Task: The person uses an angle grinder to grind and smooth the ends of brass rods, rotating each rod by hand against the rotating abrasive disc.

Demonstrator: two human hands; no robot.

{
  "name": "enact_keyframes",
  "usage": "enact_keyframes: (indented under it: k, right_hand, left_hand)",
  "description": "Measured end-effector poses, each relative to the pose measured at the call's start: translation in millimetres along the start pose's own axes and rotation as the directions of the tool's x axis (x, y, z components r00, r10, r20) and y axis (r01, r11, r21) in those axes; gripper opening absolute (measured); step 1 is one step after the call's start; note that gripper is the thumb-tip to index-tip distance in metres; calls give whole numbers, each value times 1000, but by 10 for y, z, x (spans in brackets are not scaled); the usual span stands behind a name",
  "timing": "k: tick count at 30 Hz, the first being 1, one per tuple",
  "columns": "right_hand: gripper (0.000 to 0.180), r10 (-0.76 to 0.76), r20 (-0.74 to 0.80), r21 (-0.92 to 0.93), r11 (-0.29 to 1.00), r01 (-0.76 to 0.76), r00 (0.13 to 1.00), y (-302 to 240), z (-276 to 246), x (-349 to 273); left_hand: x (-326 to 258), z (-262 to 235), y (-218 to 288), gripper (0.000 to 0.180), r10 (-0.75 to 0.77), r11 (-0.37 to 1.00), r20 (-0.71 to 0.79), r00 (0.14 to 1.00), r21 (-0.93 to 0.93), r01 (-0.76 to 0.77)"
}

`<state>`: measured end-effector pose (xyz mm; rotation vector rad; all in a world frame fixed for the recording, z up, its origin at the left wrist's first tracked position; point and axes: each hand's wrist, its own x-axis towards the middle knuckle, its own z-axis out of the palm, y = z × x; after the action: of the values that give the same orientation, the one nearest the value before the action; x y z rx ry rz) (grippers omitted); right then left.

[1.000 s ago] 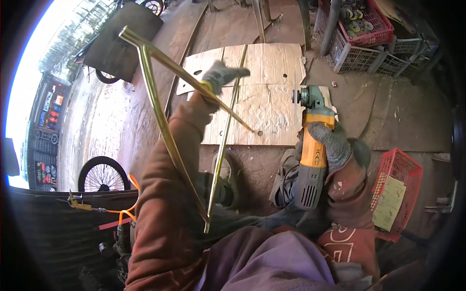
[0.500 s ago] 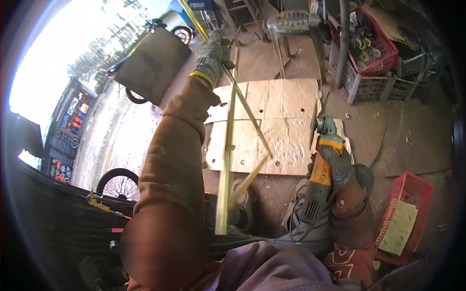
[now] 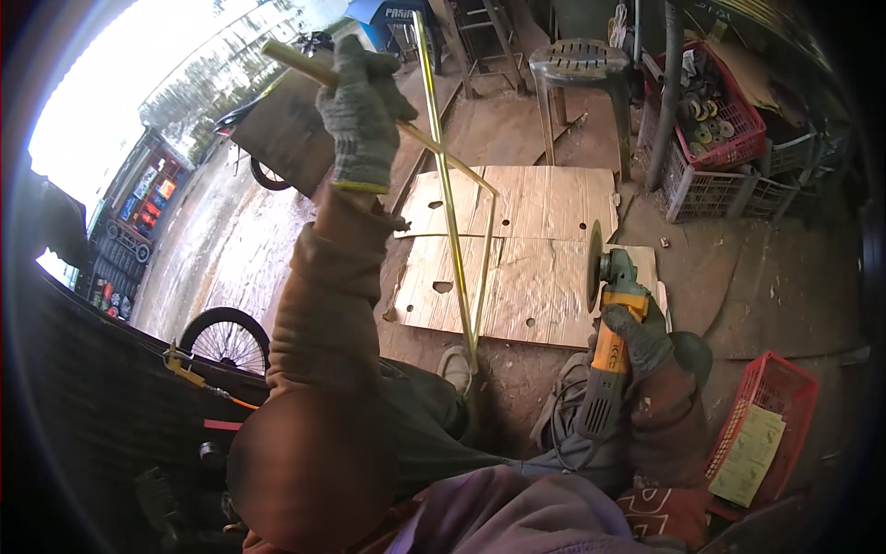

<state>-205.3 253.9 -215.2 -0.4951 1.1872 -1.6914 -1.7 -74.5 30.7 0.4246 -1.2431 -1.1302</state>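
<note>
While left hand [image 3: 362, 111] fingers clamp thin yellow-green tube frame [image 3: 452, 203] aloft; right hand [image 3: 639, 337] fingers grip yellow angle grinder [image 3: 609, 346].

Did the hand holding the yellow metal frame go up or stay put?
Yes. The left hand lifted the yellow metal frame up and away from the plywood sheets; before, it was level with the boards, now it is well past their far edge.

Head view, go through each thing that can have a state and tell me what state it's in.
Left hand: gloved, raised, shut on the metal frame.
Metal frame: yellowish tubing, held up, lower end near the floor.
Right hand: gloved, shut on the angle grinder.
Angle grinder: held low, disc clear of the frame.
Plywood sheets: flat on the floor, holed.
</note>
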Motion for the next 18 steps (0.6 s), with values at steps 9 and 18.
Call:
enact_keyframes:
  k: [9,18]
  right_hand:
    - [55,48,52,-230,972,-35,997,46,115,-8]
    - [58,128,131,-351,933,-75,983,189,250,-30]
  left_hand:
    - [-607,-123,-503,60,-338,931,-45,940,128,341]
    - [-417,-220,-584,39,-338,940,214,917,122,318]
